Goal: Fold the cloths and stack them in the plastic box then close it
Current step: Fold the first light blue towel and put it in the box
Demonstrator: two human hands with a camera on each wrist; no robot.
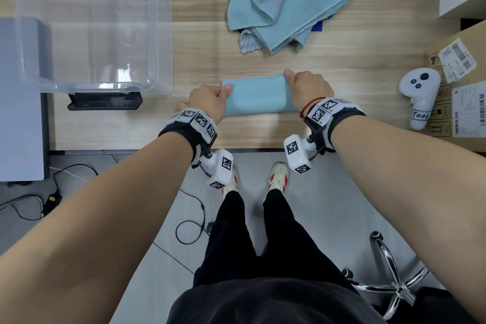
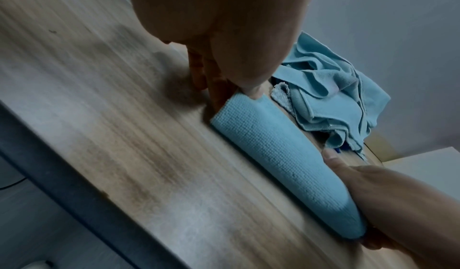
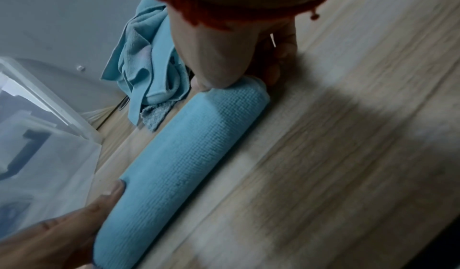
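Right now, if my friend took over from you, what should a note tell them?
Left hand pinches the left end of the folded cloth; right hand pinches its right end. The cloth lies on the table near the front edge.
Pile of unfolded cloths lies behind it.
Box stands open to the left, nothing in it that shows. No lid in view.
Done: one cloth folded.
Left: put it in the box, fold and stack the pile, close the box.
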